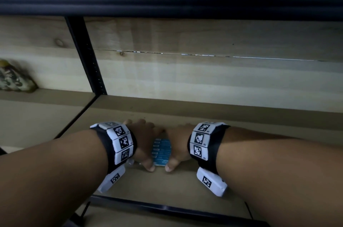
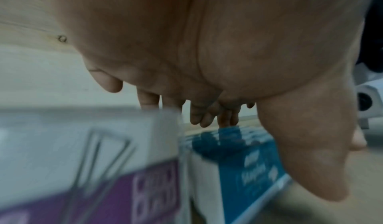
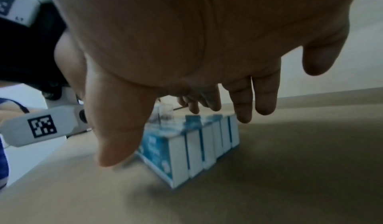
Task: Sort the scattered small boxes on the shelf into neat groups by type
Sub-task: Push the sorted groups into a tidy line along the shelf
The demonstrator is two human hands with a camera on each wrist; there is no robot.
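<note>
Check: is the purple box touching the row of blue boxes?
Cannot tell. The left wrist view shows the purple box right beside the blue boxes, but blur hides the seam; the head view hides it.

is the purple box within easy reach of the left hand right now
Probably yes. The purple box stands just left of the blue boxes that the left hand is at, with nothing visible between.

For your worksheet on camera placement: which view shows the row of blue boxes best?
The right wrist view: the row of blue boxes stands sharp on the shelf, each box distinct. The head view shows only its tops between both hands. The left wrist view shows it blurred, partly behind a purple box.
</note>
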